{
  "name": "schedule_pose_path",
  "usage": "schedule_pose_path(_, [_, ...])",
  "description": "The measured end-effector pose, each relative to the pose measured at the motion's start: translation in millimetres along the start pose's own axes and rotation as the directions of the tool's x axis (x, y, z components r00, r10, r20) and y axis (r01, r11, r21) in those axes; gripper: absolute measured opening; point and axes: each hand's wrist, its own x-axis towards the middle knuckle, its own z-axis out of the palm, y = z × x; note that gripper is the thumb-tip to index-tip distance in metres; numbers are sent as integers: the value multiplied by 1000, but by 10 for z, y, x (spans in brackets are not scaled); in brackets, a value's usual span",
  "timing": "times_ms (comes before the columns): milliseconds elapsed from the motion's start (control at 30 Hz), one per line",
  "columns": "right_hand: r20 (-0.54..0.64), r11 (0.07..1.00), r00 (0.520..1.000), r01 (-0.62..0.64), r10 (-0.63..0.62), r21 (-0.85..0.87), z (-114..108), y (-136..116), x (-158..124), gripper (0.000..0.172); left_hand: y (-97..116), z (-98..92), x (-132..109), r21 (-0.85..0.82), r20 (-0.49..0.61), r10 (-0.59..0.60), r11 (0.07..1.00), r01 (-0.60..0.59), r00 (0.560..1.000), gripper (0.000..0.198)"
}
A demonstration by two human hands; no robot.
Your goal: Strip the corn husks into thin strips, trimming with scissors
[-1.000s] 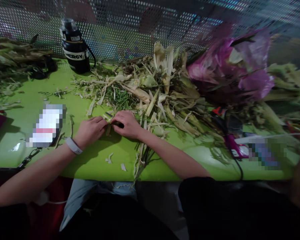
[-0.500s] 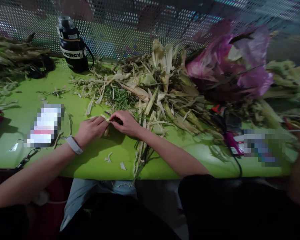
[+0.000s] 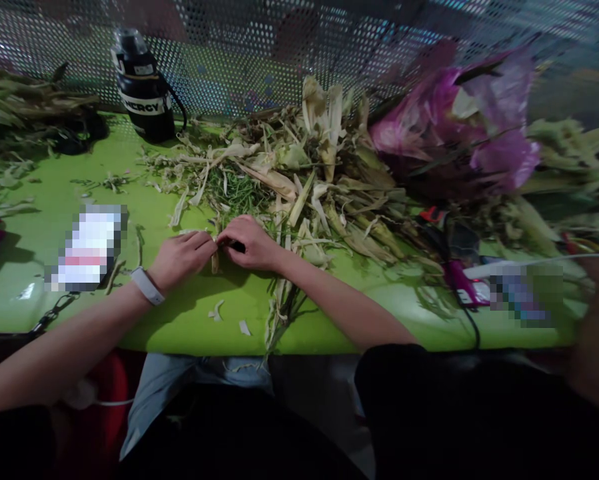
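Left hand (image 3: 185,257) and right hand (image 3: 252,247) together, centre-left of frame, fingertips pinched on thin pale-yellow plant strip (image 3: 216,263); it sits between them, lower end showing over glossy lime-green desk (image 3: 179,330).

A grey perforated panel (image 3: 219,67) spans the top of the frame, round holes in rows, with blurred coloured patches behind it and bluish light towards the upper right. Below it a glossy lime-green table (image 3: 189,330) crosses the frame, catching pale glare at left and right. Dim grey floor (image 3: 309,393) shows at bottom centre; something red (image 3: 112,380), partly hidden, sits lower left.
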Motion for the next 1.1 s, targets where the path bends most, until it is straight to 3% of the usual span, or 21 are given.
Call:
schedule_pose_path(100, [-23,999,999,35,-36,-29,11,9,-6,16,-8,-4,-8,101,10,44,994,-44,999,25])
schedule_pose_path(433, [-71,971,987,124,-141,-204,5,36,-21,14,-30,10,-28,99,4,35,995,-35,999,17])
schedule_pose_path(633, [-80,969,992,79,-101,-236,6,17,-20,15,-21,-12,-26,118,80,3,993,-13,997,22])
schedule_pose_path(867, [-41,970,999,11,-22,-242,-28,-9,-23,13,-22,-36,-55,65,29,12,998,-14,1000,25])
schedule_pose_path(1100, [-63,943,998,-30,9,-333,-37,20,-44,9,4,-164,-31,10,220,-83,997,83,972,21])
